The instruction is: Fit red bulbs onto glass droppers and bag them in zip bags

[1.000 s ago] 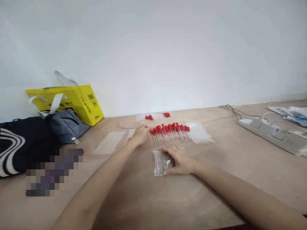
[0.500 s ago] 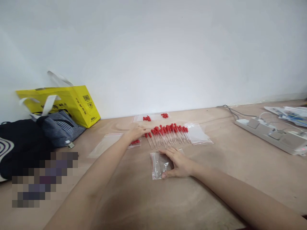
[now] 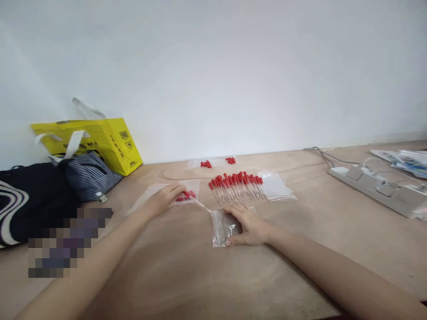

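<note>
My left hand (image 3: 167, 197) pinches a slim clear dropper (image 3: 201, 205) by its red bulb end. The dropper slants down to the right, its tip close to the upper left corner of a clear zip bag (image 3: 218, 229). My right hand (image 3: 251, 226) lies over this bag's right part, thumb and fingers apart, pressing it to the table. Behind it, a row of red-bulbed droppers (image 3: 236, 184) lies side by side, bulbs toward the wall. Under and beyond my left hand is a clear bag (image 3: 195, 186) with several red bulbs in it.
Flat clear bags (image 3: 277, 186) lie right of the row. Two groups of red bulbs (image 3: 206, 164) are in bags near the wall. A yellow bag (image 3: 128, 151), a striped pouch (image 3: 95, 178) and a black bag (image 3: 36, 204) stand left. A power strip (image 3: 383, 191) with plugs lies right.
My left hand has moved from the row's left end toward the left and nearer, carrying a dropper off the row. My right hand stays on the zip bag.
</note>
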`<action>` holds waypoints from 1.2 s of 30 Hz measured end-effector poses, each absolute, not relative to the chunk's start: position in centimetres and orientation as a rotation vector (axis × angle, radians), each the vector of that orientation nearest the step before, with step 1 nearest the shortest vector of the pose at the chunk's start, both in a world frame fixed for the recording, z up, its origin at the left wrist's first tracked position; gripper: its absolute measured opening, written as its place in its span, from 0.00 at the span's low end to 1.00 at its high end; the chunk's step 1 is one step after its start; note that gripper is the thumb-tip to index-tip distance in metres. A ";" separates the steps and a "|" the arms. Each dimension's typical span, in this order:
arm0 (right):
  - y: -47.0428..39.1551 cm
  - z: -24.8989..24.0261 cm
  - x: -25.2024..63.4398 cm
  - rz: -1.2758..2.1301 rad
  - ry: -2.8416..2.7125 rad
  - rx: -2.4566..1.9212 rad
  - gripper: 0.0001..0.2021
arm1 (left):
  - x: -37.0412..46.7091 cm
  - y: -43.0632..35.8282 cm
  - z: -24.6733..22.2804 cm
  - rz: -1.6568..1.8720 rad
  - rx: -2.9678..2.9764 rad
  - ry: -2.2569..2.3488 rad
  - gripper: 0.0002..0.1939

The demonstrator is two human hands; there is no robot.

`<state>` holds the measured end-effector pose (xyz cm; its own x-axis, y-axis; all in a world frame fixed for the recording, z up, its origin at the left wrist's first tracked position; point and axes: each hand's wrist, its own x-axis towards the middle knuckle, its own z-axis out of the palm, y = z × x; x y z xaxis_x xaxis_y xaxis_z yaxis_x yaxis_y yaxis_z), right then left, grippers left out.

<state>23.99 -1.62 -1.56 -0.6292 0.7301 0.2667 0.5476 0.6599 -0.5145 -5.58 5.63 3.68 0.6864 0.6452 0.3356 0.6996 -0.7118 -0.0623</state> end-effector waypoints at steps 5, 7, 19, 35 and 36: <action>-1.5 -1.8 24.1 0.536 -2.417 -0.996 0.41 | -7.4 0.0 2.0 -0.799 -2.679 -1.230 0.10; -1.5 -1.9 24.1 0.534 -2.417 -0.994 0.40 | -7.3 -1.1 1.7 -0.804 -2.680 -1.230 0.09; -1.5 -1.9 24.1 0.536 -2.420 -1.003 0.40 | -5.6 -1.6 0.7 -0.755 -2.738 -1.072 0.09; -1.5 -1.7 23.8 0.452 -2.470 -0.976 0.38 | 4.1 -2.3 -1.2 -1.101 -2.903 -1.693 0.05; -1.6 -1.5 23.8 0.435 -2.494 -0.964 0.37 | 4.2 -2.3 -1.3 -1.083 -2.903 -1.697 0.05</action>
